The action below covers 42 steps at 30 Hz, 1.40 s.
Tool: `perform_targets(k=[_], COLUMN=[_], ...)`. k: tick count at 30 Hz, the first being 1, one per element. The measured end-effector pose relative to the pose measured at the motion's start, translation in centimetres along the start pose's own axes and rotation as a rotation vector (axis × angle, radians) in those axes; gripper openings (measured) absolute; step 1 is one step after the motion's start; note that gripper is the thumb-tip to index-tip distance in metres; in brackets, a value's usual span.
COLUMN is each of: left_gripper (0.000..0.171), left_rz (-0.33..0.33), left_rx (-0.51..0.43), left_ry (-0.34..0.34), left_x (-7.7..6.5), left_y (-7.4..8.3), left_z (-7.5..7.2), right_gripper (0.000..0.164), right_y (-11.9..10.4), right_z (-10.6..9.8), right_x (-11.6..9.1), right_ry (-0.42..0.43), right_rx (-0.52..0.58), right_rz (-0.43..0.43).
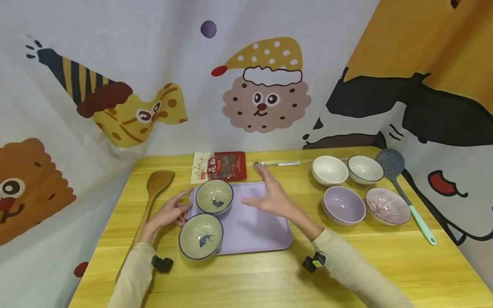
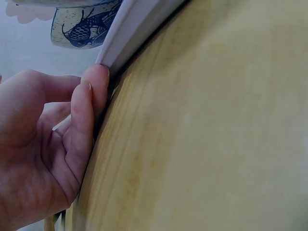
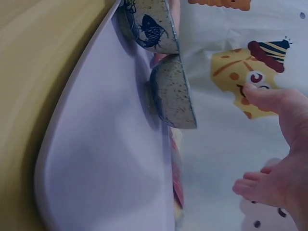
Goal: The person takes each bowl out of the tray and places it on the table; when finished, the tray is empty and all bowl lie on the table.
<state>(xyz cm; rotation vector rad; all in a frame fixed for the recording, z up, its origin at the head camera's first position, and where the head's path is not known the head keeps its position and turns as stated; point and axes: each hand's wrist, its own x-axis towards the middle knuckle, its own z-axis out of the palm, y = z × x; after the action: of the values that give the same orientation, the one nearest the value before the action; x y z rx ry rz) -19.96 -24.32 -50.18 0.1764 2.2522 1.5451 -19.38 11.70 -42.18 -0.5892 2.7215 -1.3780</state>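
Note:
Two speckled bowls with blue fish stand at the left of a lilac tray (image 1: 254,226): a far bowl (image 1: 214,196) and a near bowl (image 1: 201,236) that overhangs the tray's near left corner. My left hand (image 1: 171,214) is beside the tray's left side, its fingertips right at the rim in the left wrist view, close to the bowls. Over the tray's right part, my right hand (image 1: 271,196) is held with thumb and fingers spread apart and nothing between them. The right wrist view shows both bowls side by side on the tray.
A wooden spatula (image 1: 159,182) lies left. Behind the tray are a red spice packet (image 1: 227,166) and a metal spoon (image 1: 277,164). To the right stand white bowls (image 1: 329,170) (image 1: 365,169), a purple bowl (image 1: 344,205), a striped bowl (image 1: 387,206) and a slotted skimmer (image 1: 417,220).

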Motion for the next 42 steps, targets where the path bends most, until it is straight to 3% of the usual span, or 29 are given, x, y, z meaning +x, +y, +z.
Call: perform_targets(k=[8,19,23,32,42], left_gripper=[0.066,0.065,0.065,0.064,0.064], left_rz=[-0.003,-0.012,-0.009,-0.019,-0.041], left_rx=[0.002,0.006,-0.010,0.014,0.023], left_ry=[0.002,0.006,0.004,0.021,0.032], left_x=[0.1,0.5,0.6,0.6,0.1], left_y=[0.3,0.3,0.0,0.1,0.4], left_z=[0.1,0.5,0.4,0.1,0.1], right_gripper=[0.119,0.134,0.131,0.123,0.124], right_y=[-0.1,1.8,2.4,2.9,3.9], right_z=[3.2,6.4,7.1,7.7,6.9], right_x=[2.5,4.6,5.1,5.2,3.6], right_ry=[-0.202,-0.341,-0.332,-0.201,-0.030], right_rx=[0.046,-0.005,-0.001,0.028,0.005], right_rz=[-0.043,-0.084,-0.123,-0.140,-0.051])
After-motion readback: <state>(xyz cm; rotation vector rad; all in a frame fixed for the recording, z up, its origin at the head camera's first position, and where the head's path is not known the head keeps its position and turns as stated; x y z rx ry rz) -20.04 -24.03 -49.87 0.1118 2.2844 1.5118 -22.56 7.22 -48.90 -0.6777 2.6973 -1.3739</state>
